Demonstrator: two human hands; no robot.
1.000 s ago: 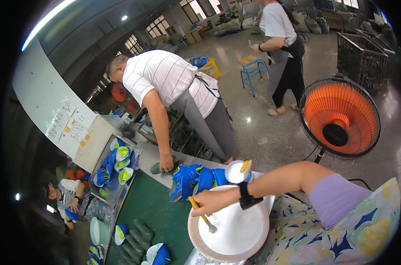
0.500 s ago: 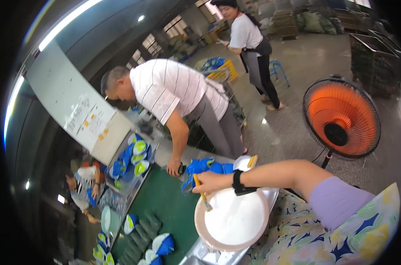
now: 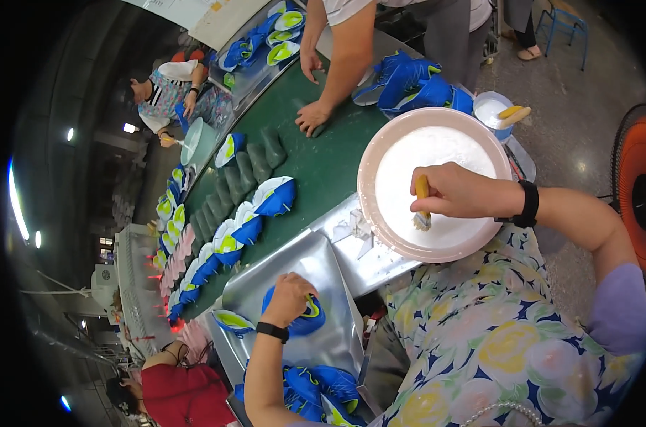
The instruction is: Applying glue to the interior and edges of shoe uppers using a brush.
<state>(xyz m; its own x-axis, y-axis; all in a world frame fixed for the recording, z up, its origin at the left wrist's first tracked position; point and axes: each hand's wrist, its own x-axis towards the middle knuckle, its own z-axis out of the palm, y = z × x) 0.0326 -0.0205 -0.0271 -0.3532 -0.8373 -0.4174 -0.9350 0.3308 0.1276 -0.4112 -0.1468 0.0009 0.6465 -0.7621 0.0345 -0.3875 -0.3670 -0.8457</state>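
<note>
My right hand (image 3: 457, 191) is closed around the yellow handle of a brush (image 3: 422, 188). Its bristles point down over a wide pink basin (image 3: 371, 171) of white liquid; whether they touch the liquid I cannot tell. Farther left, my left hand (image 3: 287, 297) has its fingers closed on a blue shoe upper (image 3: 307, 322) with a bright green lining, above a metal tray (image 3: 287, 256). Another blue and green upper (image 3: 234, 322) lies left of that hand. More blue uppers (image 3: 312, 388) are heaped on the near side, below my left forearm.
A green conveyor belt (image 3: 305, 167) carries rows of uppers and dark foot-shaped pieces. Across it, a co-worker's hands (image 3: 319, 117) reach over one dark piece. A small white tub (image 3: 490, 114) with yellow-handled brushes stands behind the basin. A fan-shaped orange heater (image 3: 643, 192) is at the far right.
My view has swung down and left. My left hand has come into view on the shoe upper. The brush has shifted from the basin's left rim to over its middle.
</note>
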